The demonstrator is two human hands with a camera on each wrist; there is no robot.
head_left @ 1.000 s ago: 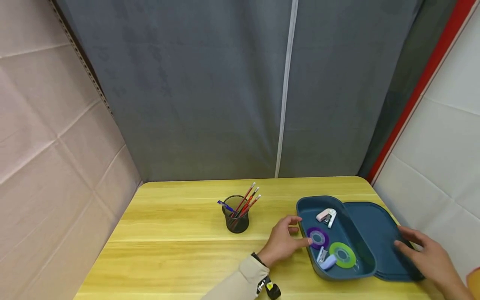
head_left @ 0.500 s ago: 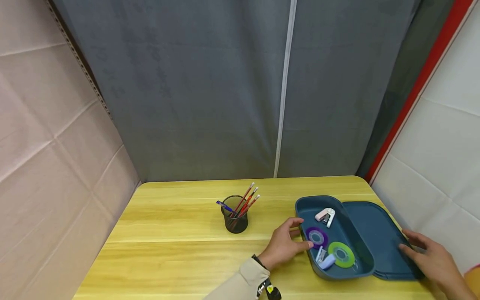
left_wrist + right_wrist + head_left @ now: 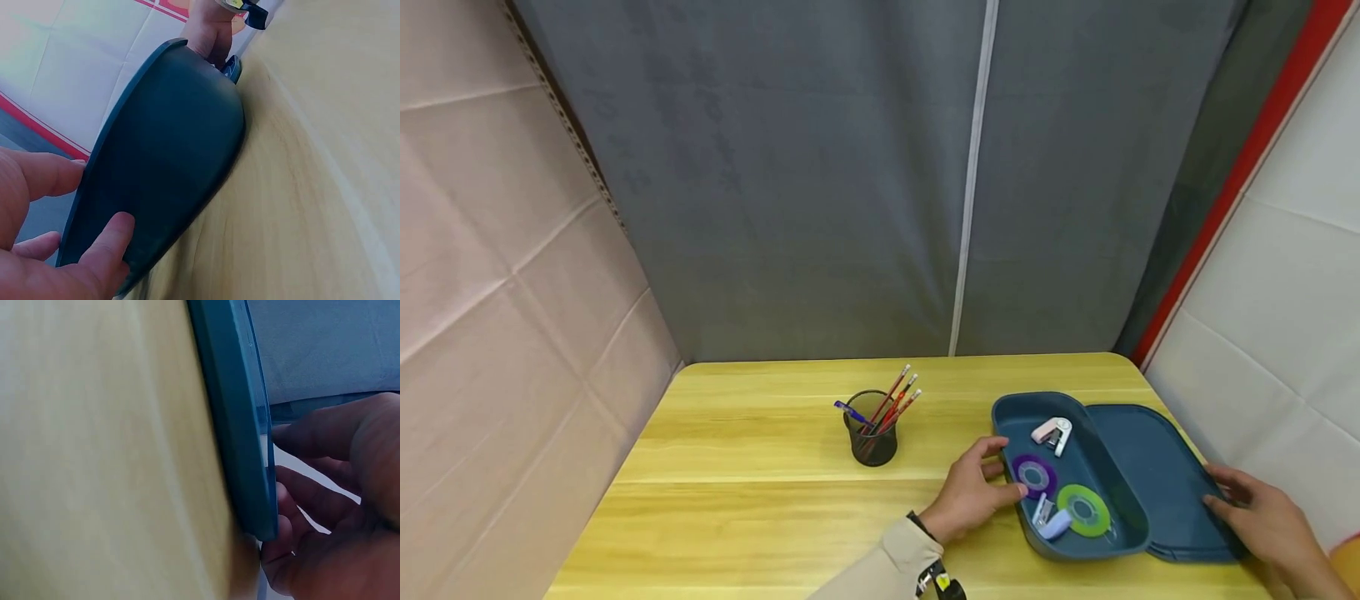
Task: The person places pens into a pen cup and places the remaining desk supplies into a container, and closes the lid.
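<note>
A dark blue open box [image 3: 1116, 504] stands at the right of the table, tilted slightly across the view. Inside lie a purple tape roll [image 3: 1047, 486], a green tape roll [image 3: 1099, 525], a pale pink mini stapler [image 3: 1047, 431] and a light blue one [image 3: 1056, 525]. My left hand [image 3: 970, 493] rests at the box's left side, thumb and index finger at the rim; in the left wrist view another finger touches the outer wall. The matching blue lid [image 3: 1161, 462] lies against the box's right side. My right hand [image 3: 1262, 518] touches its right edge with loosely bent fingers.
A black mesh pen cup [image 3: 874, 448] with red pencils and a blue pen stands left of the box on the yellow wooden table [image 3: 752, 492]. A grey curtain [image 3: 820, 208] closes the back; pale cloth walls flank both sides.
My right hand has shifted slightly right and down, from over the lid to its right edge. My left hand has barely moved; the box and its contents stay put.
</note>
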